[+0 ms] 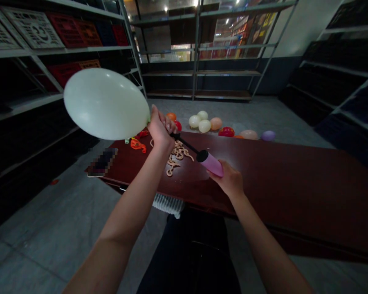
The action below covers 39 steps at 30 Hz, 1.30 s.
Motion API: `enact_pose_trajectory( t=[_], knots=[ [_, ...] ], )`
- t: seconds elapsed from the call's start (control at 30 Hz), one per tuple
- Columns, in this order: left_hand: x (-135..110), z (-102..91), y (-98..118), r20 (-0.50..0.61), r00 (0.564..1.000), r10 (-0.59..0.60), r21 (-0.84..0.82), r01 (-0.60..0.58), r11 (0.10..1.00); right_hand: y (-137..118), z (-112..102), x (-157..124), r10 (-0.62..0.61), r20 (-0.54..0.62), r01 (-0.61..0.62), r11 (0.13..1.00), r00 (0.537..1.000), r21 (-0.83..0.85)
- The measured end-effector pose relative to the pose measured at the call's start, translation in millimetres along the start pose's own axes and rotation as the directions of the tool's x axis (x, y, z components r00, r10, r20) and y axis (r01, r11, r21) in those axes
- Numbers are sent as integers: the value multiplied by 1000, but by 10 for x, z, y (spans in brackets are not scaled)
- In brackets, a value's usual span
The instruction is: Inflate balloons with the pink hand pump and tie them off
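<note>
A large pale green inflated balloon (pixel 106 104) extends to the left from my left hand (pixel 161 126). The fingers of that hand are closed round the balloon's neck, at the black end of a hand balloon pump (pixel 213 164). My right hand (pixel 228 178) grips the pump's pink barrel from below right. A thin black rod shows between the barrel and my left hand. How the neck sits on the pump is hidden by my fingers. Beneath the pump, a heap of beige, curly uninflated balloons (pixel 178 153) lies on the dark red table (pixel 263 175).
Flat orange balloons (pixel 138 145) and a blurred phone-like object (pixel 103 162) lie on the table's left. On the floor beyond are several inflated balloons (pixel 204 125) in white, peach, red and purple. Metal shelves (pixel 198 73) stand behind, with crates (pixel 33 26) at left.
</note>
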<state>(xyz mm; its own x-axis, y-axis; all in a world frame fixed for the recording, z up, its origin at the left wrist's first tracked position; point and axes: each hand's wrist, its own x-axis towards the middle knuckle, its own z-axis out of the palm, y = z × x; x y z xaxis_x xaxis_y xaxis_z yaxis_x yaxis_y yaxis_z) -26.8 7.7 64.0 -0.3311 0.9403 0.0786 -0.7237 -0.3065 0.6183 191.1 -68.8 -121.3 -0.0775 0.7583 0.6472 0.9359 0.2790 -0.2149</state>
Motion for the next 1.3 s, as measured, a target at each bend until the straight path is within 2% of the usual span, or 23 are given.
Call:
enact_pose_trajectory(
  t=[0.1, 0.23, 0.3, 0.4, 0.57, 0.73, 0.83, 1.07, 1.2, 1.3],
  knots=[
    [-100, 126, -334, 38, 998, -42, 51, 40, 998, 1, 9, 1, 45, -5, -45, 999, 999, 17],
    [-298, 118, -820, 49, 990, -131, 104, 125, 987, -3, -4, 10, 85, 3, -85, 996, 996, 12],
    [-355, 82, -967, 33, 989, -146, 101, 142, 985, -4, -12, 16, 93, 8, -93, 996, 996, 2],
    [-335, -6, -1020, 20, 988, -153, 88, 151, 985, -12, -11, 21, 86, 14, -86, 996, 996, -10],
    [-215, -296, -885, -4, 971, -237, 14, 237, 971, -51, 15, 16, -5, 24, 5, 1000, 1000, -29],
    [-266, -565, -636, -116, 971, -208, -39, 205, 978, -73, 9, -9, -116, 72, 120, 992, 991, -46],
    [-271, -684, -403, -209, 963, -171, -42, 165, 985, -75, -9, -20, -174, 103, 181, 981, 979, -67],
    [-102, -983, 261, -258, 953, -157, -50, 150, 987, -103, -41, -9, -226, 170, 237, 970, 959, -51],
    [-53, -972, 503, -226, 965, -131, -16, 131, 991, -128, -48, 15, -232, 187, 235, 972, 955, 10],
    [-54, -800, 512, -158, 984, -88, 2, 89, 996, -135, -58, 33, -181, 174, 179, 983, 968, 27]
  ],
)
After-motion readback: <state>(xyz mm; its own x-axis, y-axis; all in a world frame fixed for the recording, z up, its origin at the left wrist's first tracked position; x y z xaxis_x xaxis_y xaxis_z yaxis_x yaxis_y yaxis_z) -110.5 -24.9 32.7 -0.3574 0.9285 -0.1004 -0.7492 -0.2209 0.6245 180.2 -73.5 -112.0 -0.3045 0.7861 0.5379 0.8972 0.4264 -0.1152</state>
